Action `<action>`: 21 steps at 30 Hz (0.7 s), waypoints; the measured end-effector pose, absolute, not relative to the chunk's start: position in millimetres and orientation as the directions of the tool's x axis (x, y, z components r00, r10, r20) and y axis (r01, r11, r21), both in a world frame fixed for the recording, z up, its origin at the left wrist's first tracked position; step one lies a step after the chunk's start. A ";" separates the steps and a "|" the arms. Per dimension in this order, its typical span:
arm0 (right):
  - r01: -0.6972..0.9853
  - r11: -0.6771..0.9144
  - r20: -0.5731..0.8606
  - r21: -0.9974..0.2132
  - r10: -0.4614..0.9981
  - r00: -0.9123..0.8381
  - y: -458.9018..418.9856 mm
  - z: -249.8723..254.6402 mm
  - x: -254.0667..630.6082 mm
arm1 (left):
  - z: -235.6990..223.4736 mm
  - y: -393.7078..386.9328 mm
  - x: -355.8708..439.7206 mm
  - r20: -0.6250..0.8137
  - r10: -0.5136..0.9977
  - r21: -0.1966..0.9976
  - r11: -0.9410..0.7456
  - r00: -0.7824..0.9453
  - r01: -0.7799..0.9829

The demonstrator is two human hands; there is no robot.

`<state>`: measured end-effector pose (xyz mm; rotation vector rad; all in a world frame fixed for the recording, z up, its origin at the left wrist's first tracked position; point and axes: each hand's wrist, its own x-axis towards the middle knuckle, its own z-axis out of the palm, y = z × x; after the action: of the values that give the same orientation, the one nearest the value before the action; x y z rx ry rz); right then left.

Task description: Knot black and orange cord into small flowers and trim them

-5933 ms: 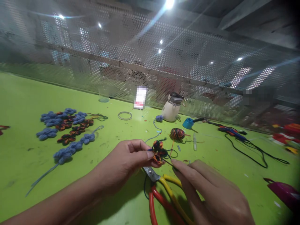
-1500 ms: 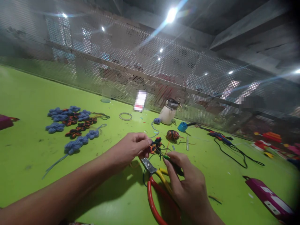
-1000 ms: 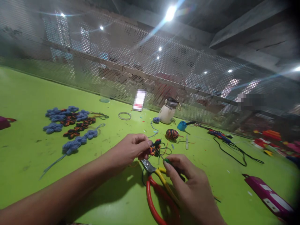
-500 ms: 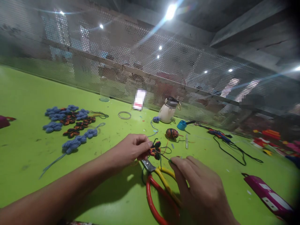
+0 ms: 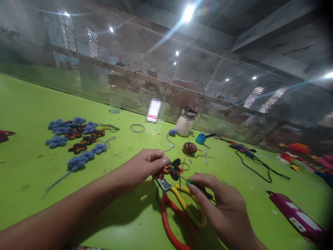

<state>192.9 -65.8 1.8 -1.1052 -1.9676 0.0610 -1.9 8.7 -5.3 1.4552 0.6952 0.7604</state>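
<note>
Between the thumb and fingers of my left hand (image 5: 149, 165) is a small crocheted flower (image 5: 174, 169) in dark and orange yarn. My right hand (image 5: 221, 203) grips a crochet hook (image 5: 191, 182) with a green part on its handle; its thin shaft points at the flower, and I cannot tell whether the tip is inside a stitch. Loose loops of dark yarn hang about the flower. Scissors (image 5: 179, 208) with one red and one yellow handle lie on the table below my hands. Behind them sits a multicoloured yarn ball (image 5: 190, 148), with an orange strand running toward the flower.
Blue and dark-orange crocheted flowers (image 5: 78, 161) lie on the left of the green table (image 5: 36, 104). Further back are a metal ring (image 5: 137, 128), a phone (image 5: 154, 110), a pale bottle (image 5: 185, 123) and a blue pot (image 5: 201, 139). A purple power strip (image 5: 295, 215) and cords lie right.
My left hand keeps its hold on the flower, which has turned to face more openly. My right hand, with the hook, has drawn away and come back close, shifting slightly over the last second.
</note>
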 end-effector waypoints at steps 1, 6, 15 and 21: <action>0.661 0.623 0.678 -0.418 0.698 -0.229 -67.7 -1.6 194.4 | -5.2 9.2 -1.9 0.038 0.808 0.999 -0.024 0.587 -0.032; 0.553 0.543 0.643 -0.632 0.766 -0.016 -69.1 -8.4 197.8 | -2.5 9.0 -2.4 0.058 0.833 0.996 -0.086 0.551 0.025; 0.537 0.274 0.317 -0.798 0.948 -0.013 -50.1 6.8 170.7 | 2.9 2.5 2.3 0.116 0.834 0.978 -0.192 0.540 0.086; 0.477 0.244 0.251 -0.844 0.967 -0.050 -50.5 -6.1 156.2 | -0.7 5.2 1.6 0.148 0.834 0.978 -0.204 0.532 0.046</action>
<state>156.2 -50.5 -6.1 -1.3583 -1.6624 0.7209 1.6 5.2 -0.7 1.6283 0.7612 0.8598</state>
